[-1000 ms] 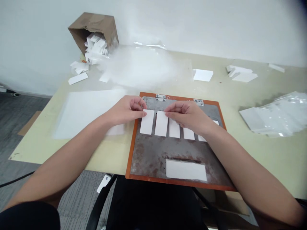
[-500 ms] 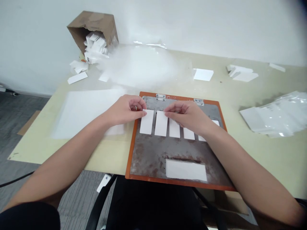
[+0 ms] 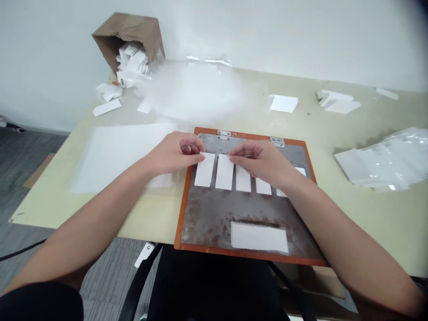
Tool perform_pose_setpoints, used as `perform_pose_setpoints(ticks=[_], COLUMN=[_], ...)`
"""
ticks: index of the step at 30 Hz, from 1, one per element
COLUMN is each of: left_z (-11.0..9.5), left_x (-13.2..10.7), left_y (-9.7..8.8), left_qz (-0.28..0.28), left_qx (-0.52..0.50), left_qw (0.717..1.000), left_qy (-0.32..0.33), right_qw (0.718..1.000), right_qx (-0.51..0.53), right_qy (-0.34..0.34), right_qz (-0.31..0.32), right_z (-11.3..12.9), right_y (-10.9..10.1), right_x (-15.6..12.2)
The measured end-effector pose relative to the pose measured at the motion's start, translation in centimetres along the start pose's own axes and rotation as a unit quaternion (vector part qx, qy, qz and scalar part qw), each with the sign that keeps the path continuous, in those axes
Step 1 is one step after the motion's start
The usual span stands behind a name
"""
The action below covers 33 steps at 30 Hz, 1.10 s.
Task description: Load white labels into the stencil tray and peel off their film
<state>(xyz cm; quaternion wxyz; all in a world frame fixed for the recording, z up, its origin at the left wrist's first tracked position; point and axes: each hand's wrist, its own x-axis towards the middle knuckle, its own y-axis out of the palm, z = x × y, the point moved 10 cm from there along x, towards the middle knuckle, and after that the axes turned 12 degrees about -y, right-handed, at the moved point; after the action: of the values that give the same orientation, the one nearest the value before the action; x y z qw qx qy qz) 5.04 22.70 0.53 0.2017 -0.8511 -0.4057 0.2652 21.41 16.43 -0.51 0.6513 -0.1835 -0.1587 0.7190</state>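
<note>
The left hand [image 3: 182,154] has its thumb on the top left corner of the leftmost white card [image 3: 204,171], fingers curled just beyond it; the right hand [image 3: 257,158] has its thumb tip at the upper right edge of the second white card [image 3: 224,173]. In both, thumb and index finger come close together, but whether they pinch the cards or merely touch them, I cannot tell. Both cards lie side by side on a stained metal plate [image 3: 214,209], followed by further white cards [image 3: 243,180] partly hidden by the right hand and forearm. A wide white strip [image 3: 259,237] lies nearer the body. Two hinges [image 3: 224,135] join the plate to an orange board [image 3: 182,214] on the table [image 3: 334,214]. Beyond, a cardboard box [image 3: 133,26] spills white pieces [image 3: 132,60]; clear plastic sleeves [image 3: 384,158] lie at the right.
</note>
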Motion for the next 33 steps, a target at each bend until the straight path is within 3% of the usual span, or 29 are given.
perform_pose_setpoints(ticks=[20,24,33], left_z=[0.3,0.4,-0.9], left_x=[0.2,0.2,-0.5], left_y=[-0.4,-0.4,0.3], left_qz=[-0.032,-0.027,-0.009], left_qx=[0.075,0.086,0.160], left_qw=[0.997,0.996,0.984], left_qy=[0.016,0.015,0.078], right_qw=[0.987,0.982,0.967], right_qx=[-0.152,-0.172,-0.223], right_qy=[-0.056,-0.079,-0.097], right_qz=[-0.020,0.011,0.077], right_z=[0.7,1.3,1.6], right_y=[-0.4,0.0,1.5], right_x=[-0.2,-0.8,-1.7])
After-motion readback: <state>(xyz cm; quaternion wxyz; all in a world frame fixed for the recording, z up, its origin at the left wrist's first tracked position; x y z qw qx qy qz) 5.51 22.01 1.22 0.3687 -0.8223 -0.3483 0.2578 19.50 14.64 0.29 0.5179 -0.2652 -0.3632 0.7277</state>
